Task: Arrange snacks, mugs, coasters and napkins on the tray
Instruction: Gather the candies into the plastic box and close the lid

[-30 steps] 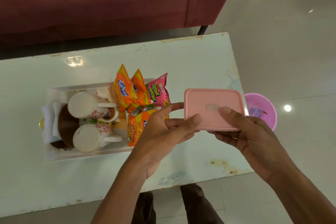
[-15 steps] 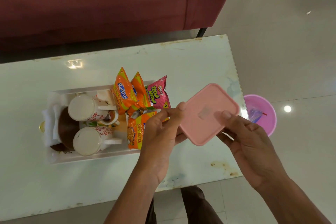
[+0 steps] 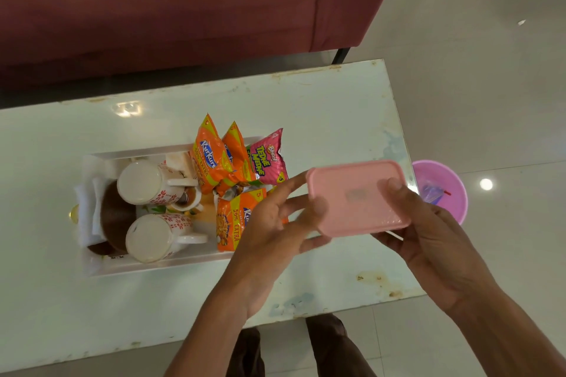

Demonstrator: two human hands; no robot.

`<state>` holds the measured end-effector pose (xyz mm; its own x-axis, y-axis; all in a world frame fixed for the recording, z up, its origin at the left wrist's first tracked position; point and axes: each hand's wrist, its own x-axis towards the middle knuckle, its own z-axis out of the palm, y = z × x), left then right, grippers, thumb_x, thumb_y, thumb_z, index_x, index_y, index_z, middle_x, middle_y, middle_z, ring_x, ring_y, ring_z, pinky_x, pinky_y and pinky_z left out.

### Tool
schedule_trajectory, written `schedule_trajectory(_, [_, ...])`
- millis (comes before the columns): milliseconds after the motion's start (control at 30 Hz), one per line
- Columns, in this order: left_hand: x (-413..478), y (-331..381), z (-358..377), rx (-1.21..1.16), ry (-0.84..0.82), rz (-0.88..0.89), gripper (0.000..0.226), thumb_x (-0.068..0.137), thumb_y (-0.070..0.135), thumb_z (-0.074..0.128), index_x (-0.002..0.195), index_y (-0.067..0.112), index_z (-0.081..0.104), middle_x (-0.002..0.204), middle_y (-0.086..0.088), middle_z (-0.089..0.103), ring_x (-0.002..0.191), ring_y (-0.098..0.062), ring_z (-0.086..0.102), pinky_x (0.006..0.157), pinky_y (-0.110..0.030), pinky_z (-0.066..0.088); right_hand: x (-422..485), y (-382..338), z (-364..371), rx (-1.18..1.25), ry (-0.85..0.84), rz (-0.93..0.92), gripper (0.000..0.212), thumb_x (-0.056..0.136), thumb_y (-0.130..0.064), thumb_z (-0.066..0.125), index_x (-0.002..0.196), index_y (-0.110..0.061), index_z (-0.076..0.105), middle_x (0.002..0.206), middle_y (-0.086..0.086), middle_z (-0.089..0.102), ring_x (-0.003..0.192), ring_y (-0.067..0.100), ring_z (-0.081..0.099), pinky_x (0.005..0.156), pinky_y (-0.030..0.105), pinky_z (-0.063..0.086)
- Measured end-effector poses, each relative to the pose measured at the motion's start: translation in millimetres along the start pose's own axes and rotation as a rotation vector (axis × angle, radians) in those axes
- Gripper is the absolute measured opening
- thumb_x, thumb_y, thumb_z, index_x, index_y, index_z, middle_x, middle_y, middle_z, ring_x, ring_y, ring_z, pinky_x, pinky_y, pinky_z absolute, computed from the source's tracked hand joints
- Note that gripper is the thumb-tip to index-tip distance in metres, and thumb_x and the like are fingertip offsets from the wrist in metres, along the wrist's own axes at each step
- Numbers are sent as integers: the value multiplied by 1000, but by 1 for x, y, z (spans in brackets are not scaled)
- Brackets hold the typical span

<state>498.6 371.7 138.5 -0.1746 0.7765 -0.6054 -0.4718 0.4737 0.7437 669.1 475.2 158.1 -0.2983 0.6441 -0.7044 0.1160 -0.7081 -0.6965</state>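
A white tray (image 3: 101,269) sits on the white table (image 3: 337,107). It holds two white floral mugs (image 3: 147,184) (image 3: 153,237) lying on their sides, brown coasters (image 3: 115,217), white napkins (image 3: 87,217), and orange and pink snack packets (image 3: 211,162) (image 3: 269,157) (image 3: 232,223). I hold a pink rectangular container (image 3: 355,197) above the table's right end. My right hand (image 3: 428,239) grips its right side, thumb on top. My left hand (image 3: 269,229) touches its left edge with spread fingers.
A maroon sofa (image 3: 183,9) stands behind the table. A pink bowl (image 3: 450,184) with something inside sits on the tiled floor past the table's right edge. My legs (image 3: 306,349) are at the table's near edge.
The pink container turned from tilted diagonal back to roughly level and shifted a little right. My left fingers loosened and spread along its left edge. The tray's contents stayed put.
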Motion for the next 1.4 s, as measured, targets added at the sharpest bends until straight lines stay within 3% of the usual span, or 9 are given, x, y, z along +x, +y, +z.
schedule_trajectory(133, [-4,-8,1,24,2,26,92,60,33,93,141,42,50,125,-4,71,104,-28,74,95,-51,56,0,-2,1,-39,18,2,15,78,-36,66,78,-33,80,96,3,77,97,21,72,85,42,55])
schedule_trajectory(433, [10,-10,-3,153,26,39,81,74,18,85,145,35,49,122,-4,74,103,-23,74,100,-52,53,8,9,-1,-167,44,-123,22,88,-43,56,82,-44,77,96,-2,77,97,16,72,84,37,54])
schedule_trajectory(633, [29,-7,0,255,116,160,47,91,11,71,136,22,61,131,4,68,89,-21,78,87,-41,61,21,23,-9,-147,45,-176,38,86,-38,60,124,-32,61,111,-8,72,103,14,69,82,35,59])
schedule_trajectory(867, [62,-7,12,587,242,314,36,95,4,59,128,18,66,116,11,72,80,-8,70,74,-19,57,30,31,-14,-548,141,-208,45,75,-55,64,112,-30,58,102,-8,75,89,3,71,69,15,54])
schedule_trajectory(933, [68,-6,18,628,299,325,39,97,9,58,134,19,61,126,9,68,87,-7,68,70,-8,51,38,35,-18,-608,122,-186,48,80,-57,62,122,-34,56,104,-10,75,90,3,72,79,23,57])
schedule_trajectory(1033, [68,-14,37,545,448,266,49,101,18,54,149,22,44,141,6,56,111,-6,60,80,-9,50,49,45,-19,-546,111,-161,49,88,-52,60,134,-37,51,105,-7,75,92,8,73,93,41,55])
schedule_trajectory(1133, [62,-29,63,412,472,139,52,105,26,47,156,20,33,153,2,48,131,-9,52,96,-15,48,56,52,-9,-423,139,-124,47,90,-49,60,135,-37,52,108,-6,75,94,9,73,96,43,54])
schedule_trajectory(1233, [63,-36,70,198,490,47,48,106,20,45,154,20,37,152,1,50,125,-2,49,81,3,43,61,55,-1,-434,165,-99,45,91,-50,59,134,-40,50,111,-7,73,98,9,71,95,41,54])
schedule_trajectory(1400, [72,-37,55,43,556,5,43,104,8,43,146,17,50,133,10,56,111,3,57,70,1,46,74,50,1,-614,193,-125,33,95,-35,59,127,-28,62,121,-16,64,104,-3,58,77,6,41])
